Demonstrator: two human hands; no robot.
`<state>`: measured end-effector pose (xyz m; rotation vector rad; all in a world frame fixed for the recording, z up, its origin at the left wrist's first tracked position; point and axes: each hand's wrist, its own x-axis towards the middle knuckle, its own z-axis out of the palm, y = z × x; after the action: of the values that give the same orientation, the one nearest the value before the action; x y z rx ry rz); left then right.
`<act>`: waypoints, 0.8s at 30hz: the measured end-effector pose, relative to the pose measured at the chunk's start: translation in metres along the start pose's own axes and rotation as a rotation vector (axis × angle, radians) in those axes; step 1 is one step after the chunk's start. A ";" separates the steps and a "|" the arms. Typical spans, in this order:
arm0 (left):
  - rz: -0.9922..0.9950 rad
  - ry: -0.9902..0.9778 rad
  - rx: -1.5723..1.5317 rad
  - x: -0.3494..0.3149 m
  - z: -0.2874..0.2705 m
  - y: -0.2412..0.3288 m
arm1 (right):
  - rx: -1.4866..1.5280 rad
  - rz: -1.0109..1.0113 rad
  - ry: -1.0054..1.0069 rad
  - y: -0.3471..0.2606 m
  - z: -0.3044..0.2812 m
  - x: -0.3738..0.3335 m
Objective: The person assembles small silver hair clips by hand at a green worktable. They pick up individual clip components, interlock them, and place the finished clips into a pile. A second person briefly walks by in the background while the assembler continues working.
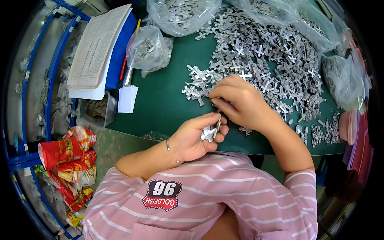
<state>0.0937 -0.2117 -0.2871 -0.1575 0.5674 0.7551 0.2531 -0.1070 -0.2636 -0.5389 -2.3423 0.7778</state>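
Near the table's front edge, my left hand (194, 138) is turned palm up, its fingers curled around several small silver metal crosses (207, 133). Just above it and to the right, my right hand (244, 102) is closed, with thumb and fingertips drawn together. Whatever it may pinch is hidden. Those fingertips are close to the left thumb and beside a small cluster of crosses (196, 82) on the green tabletop (164, 94). A large heap of similar silver crosses (260, 52) spreads beyond my right hand.
Clear plastic bags (180, 20) of metal parts stand at the back, with a smaller bag (150, 52) at left. Papers (96, 50) lie on a blue box beside a plastic tub (98, 112). Another bag (344, 80) sits at right. A blue rack (48, 80) and red packets (64, 154) are at far left.
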 end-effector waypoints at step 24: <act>0.022 -0.107 -0.071 -0.004 -0.004 0.004 | 0.146 0.218 -0.364 -0.007 -0.021 0.017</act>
<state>0.0866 -0.2128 -0.2882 -0.1759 0.4416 0.8002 0.2535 -0.0949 -0.2387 -0.6398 -2.5529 1.2262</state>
